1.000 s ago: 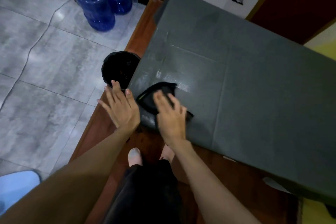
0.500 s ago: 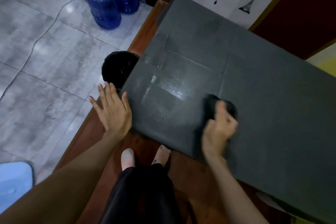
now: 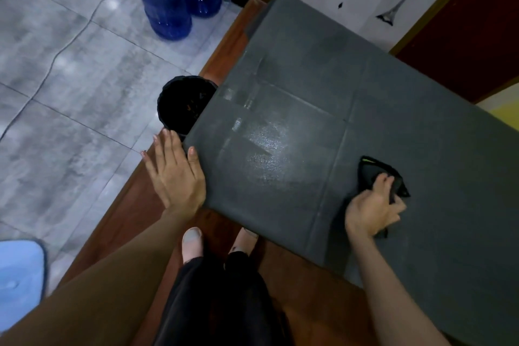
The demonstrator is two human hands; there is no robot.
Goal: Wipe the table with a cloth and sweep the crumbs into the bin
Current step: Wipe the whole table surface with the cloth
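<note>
There is one view only, from a wide-angle camera worn on the person's head. It looks forward and steeply down, so straight lines bow toward the frame edges. The camera stands close above the near corner of the grey counter point(image 3: 309, 98), whose top runs away to the upper right. Both forearms enter from the bottom edge, and the person's feet show directly below the lens. The left grip point(image 3: 174, 174) sits near the frame's middle, with the floor point(image 3: 70, 93) beyond it to the left; the right grip point(image 3: 373, 211) lies right of centre.
</note>
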